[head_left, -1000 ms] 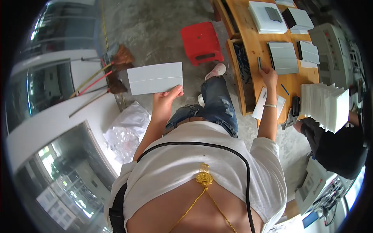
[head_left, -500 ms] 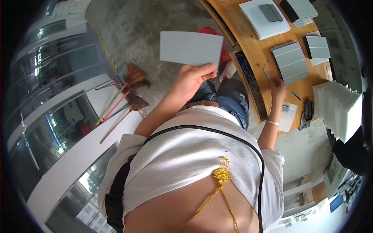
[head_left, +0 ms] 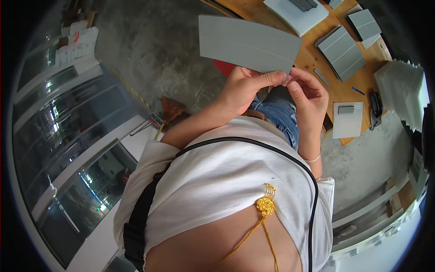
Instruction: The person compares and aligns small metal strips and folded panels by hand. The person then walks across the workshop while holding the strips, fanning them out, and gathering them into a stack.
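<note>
A flat grey board (head_left: 249, 43) with a thin pale line across it is held up in front of my body. My left hand (head_left: 247, 88) grips its lower edge, thumb on the near face. At the board's lower right corner, my right hand (head_left: 310, 95) has thumb and fingertips pinched together, meeting the left thumb tip. Whatever sits between those right fingertips is too small to make out. On the wooden table (head_left: 337, 90) beyond the right hand lie a small grey strip (head_left: 321, 77) and a white sheet (head_left: 348, 124) with short grey strips (head_left: 346, 109) on it.
Stacks of grey boards (head_left: 340, 53) and a pile of white sheets (head_left: 299, 16) stand on the table. A blue pen (head_left: 358, 91) and a black stapler-like tool (head_left: 375, 106) lie near its edge. A tall white stack (head_left: 401, 90) rises at right; brooms (head_left: 172, 111) lean left.
My right hand has left the table near the small strip and come to the board's corner. The board, still in my left hand, appears closer and turned, and the view has shifted.
</note>
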A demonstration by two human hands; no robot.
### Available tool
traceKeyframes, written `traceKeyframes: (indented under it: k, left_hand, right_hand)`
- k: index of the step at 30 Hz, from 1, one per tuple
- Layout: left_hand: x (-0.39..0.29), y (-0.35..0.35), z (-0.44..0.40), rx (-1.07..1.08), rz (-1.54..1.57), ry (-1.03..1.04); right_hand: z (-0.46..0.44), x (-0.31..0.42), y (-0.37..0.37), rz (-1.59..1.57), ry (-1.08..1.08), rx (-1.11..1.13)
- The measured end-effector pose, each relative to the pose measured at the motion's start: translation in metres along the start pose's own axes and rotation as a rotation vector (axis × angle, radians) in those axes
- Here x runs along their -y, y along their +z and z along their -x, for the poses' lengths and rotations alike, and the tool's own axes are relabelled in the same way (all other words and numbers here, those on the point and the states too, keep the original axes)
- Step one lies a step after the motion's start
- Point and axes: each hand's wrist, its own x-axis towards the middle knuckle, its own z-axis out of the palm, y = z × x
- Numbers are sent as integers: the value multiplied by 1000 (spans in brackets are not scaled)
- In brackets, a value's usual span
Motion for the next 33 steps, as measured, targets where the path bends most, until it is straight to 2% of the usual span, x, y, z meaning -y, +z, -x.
traceKeyframes:
  k: [8,13,19,25,33]
  left_hand:
    - [-13,-18,15,10,5,-7]
    - [-21,-25,24,50,-42,94]
    - [-22,-34,29,126,-179,221]
    - [-19,-32,31,146,-238,244]
    - [-23,-24,25,190,-146,120]
  right_hand:
    - [11,-7,35,11,-3,-74]
    - [18,-14,49,89,-50,-112]
    - [23,-8,56,27,-46,-99]
    - [30,-7,51,42,-48,-94]
    - [33,-3,43,-109,-16,-100]
